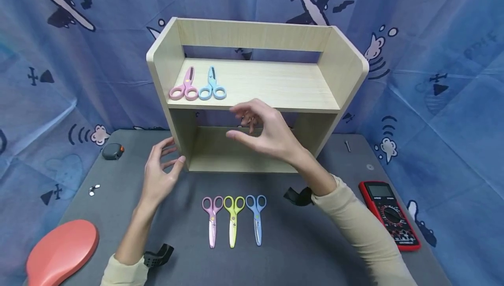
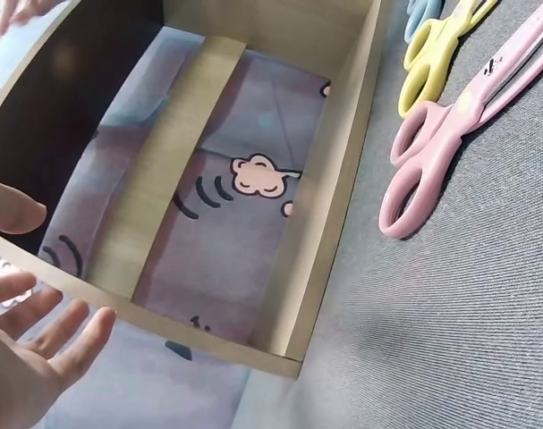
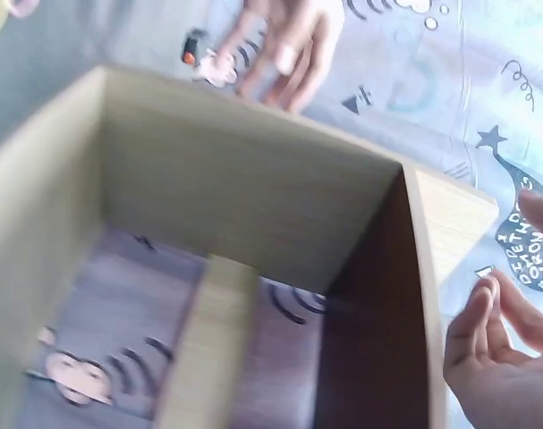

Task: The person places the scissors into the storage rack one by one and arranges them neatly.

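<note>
My left hand (image 1: 159,174) is beside the lower left side panel of a pale wooden shelf unit (image 1: 253,85), fingers spread and holding nothing. In front of the unit's middle board hovers my right hand (image 1: 267,133), thumb apart from loosely bent fingers, with nothing between them. Pink scissors (image 1: 185,87) and light blue scissors (image 1: 212,85) lie on the upper shelf at its left, blades pointing back. On the table before the unit, three more scissors form a row, blades toward me: pink scissors (image 1: 212,220), yellow scissors (image 1: 233,220) and blue scissors (image 1: 257,218).
A red multimeter (image 1: 390,214) lies at the right, partly behind my right sleeve. On the left are a dark tape measure (image 1: 113,151), a small metal piece (image 1: 93,190) and a coral-red rounded object (image 1: 64,249). A small bolt (image 1: 347,146) lies right of the unit.
</note>
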`<state>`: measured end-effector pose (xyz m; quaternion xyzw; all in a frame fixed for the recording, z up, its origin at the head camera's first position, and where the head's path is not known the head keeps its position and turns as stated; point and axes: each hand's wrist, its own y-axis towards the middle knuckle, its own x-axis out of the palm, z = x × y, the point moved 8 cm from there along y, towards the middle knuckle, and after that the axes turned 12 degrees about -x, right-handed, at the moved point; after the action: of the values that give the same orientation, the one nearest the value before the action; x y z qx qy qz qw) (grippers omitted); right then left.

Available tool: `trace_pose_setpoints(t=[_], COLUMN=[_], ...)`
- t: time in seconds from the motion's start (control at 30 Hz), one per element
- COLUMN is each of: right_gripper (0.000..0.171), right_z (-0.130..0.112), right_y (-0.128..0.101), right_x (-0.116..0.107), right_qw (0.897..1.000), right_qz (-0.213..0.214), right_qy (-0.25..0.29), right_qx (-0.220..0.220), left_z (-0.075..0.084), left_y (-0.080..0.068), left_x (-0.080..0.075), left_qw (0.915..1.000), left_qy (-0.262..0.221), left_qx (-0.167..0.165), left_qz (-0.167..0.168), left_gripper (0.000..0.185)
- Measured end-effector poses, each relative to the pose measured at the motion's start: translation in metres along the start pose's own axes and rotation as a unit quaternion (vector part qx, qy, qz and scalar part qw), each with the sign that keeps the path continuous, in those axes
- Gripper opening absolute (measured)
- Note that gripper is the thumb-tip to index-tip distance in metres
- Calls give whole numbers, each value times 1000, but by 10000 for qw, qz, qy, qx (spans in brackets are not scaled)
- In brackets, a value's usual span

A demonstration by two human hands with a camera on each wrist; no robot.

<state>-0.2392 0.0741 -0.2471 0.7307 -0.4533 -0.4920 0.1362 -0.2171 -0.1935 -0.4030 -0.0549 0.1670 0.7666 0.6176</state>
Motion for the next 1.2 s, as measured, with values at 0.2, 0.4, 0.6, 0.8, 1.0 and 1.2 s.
trace_pose_setpoints(t=[0.2, 0.4, 0.6, 0.8, 1.0, 1.2], right_gripper=[47, 48, 53, 55, 53, 62], right_z=[27, 68, 98, 113, 115, 106], right_y=[-67, -137, -185, -199, -200, -198], right_x=[24, 64, 87, 97, 101, 98], right_qw=[9909, 9641, 9453, 9388, 9298, 9151], right_qz=[-891, -2077, -2637, -2910, -3122, -3525], right_qy=[836, 1172, 1169, 1044, 985, 1045], right_qx=[563, 1170, 1524, 1519, 1683, 1657], left_z=[1, 1, 2, 2, 2, 2], left_y=[-1, -1, 0, -1, -1, -1], left_x=[2, 2, 2, 1, 2, 1], left_qw=[10000, 10000, 10000, 10000, 10000, 10000], left_qy=[-26, -2, -8, 13, 35, 44], left_qx=[13, 11, 58, 58, -1, -39], left_qz=[16, 23, 51, 58, -25, -15], left_gripper=[59, 59, 59, 59, 60, 60])
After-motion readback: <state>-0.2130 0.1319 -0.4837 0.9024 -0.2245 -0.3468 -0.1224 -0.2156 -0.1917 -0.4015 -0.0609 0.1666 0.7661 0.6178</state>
